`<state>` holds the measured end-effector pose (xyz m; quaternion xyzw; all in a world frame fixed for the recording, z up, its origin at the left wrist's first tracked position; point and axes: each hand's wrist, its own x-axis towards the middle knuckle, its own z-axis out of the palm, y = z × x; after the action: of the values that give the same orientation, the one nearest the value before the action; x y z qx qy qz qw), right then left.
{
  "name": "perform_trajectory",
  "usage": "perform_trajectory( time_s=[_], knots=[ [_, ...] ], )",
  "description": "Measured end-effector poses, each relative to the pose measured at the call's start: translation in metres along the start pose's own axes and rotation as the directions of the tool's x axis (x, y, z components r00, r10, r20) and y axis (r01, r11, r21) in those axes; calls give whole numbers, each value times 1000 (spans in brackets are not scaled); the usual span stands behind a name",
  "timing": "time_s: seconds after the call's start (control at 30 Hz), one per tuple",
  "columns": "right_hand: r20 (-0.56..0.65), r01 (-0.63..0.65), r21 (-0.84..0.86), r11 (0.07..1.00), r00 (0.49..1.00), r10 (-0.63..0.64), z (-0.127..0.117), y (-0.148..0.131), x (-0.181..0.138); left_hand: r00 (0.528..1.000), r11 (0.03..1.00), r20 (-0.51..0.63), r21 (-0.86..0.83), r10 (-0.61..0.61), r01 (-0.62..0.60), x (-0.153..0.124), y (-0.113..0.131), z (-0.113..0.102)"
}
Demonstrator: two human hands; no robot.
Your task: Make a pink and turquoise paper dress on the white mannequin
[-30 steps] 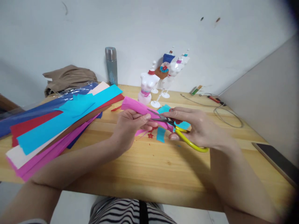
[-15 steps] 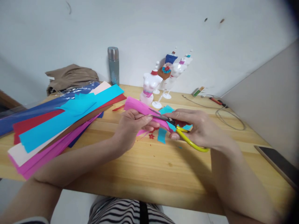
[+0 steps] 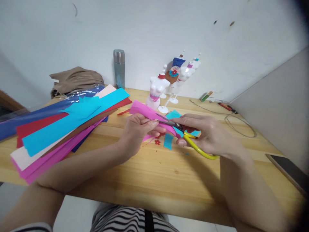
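The left hand (image 3: 134, 133) pinches a partly hidden pink strip (image 3: 144, 110); the right hand (image 3: 207, 132) clasps scissors (image 3: 179, 126).

Left fingers (image 3: 152, 123) pinching pink strip (image 3: 143, 110), right fingers (image 3: 193, 121) gripping scissors (image 3: 178, 126), white mannequins (image 3: 158, 85) behind

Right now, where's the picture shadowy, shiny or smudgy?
In the head view, a soft shadow lies on the table below the right hand; also in the head view, bright glints sit on the clear plastic at left; and the head view's right edge goes dark and fuzzy, just past the phone.
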<state>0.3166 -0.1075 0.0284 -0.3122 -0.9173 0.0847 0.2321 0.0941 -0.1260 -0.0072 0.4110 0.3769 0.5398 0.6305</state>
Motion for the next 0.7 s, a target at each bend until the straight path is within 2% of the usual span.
perform_trajectory(
  time_s=[0.7],
  knots=[
    [5, -51, 81, 995, 999, 50, 3, 5, -3, 1000, 1000, 27, -1, -3, 3, 2, -3, -2]
  ],
)
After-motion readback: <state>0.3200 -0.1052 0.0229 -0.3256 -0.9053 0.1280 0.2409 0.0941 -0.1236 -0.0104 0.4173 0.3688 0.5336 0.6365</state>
